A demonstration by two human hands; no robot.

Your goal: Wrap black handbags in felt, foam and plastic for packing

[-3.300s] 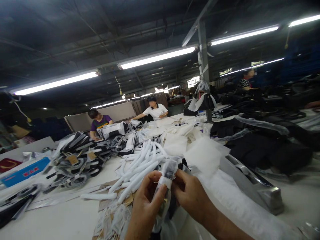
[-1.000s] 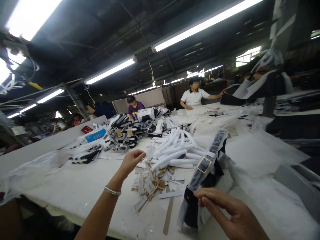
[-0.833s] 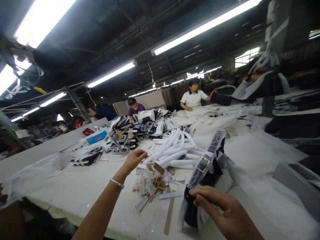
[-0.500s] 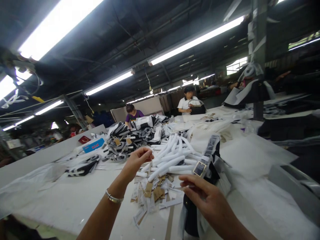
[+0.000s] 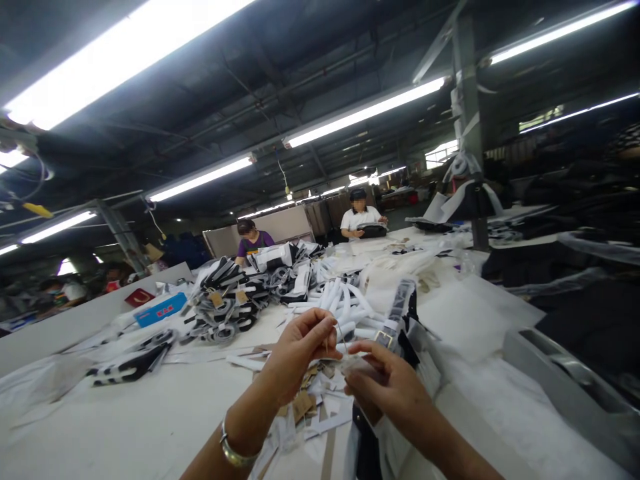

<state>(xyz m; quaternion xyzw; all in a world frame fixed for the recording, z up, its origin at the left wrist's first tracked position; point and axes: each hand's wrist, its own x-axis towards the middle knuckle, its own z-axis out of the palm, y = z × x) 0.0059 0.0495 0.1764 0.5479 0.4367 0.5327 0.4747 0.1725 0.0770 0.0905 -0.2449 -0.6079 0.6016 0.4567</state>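
My left hand, with a bracelet on its wrist, pinches a thin string between thumb and forefinger. Just right of it, my right hand has its fingers closed on a small whitish, see-through packet. Something brown shows below these fingers; whether it belongs to the packet I cannot tell. Beneath both hands lies a heap of brown and white tags. Close behind my right hand is a black bag with a wrapped strap and a gold buckle.
White padded tubes lie beyond my hands. A pile of black and white wrapped straps is farther left, near a blue box. A grey plastic case stands at right. Two people sit across the white table.
My hands have come together over the tags, and the string and small packet now show between them. The view has turned slightly right, and the person in white has lowered the black item.
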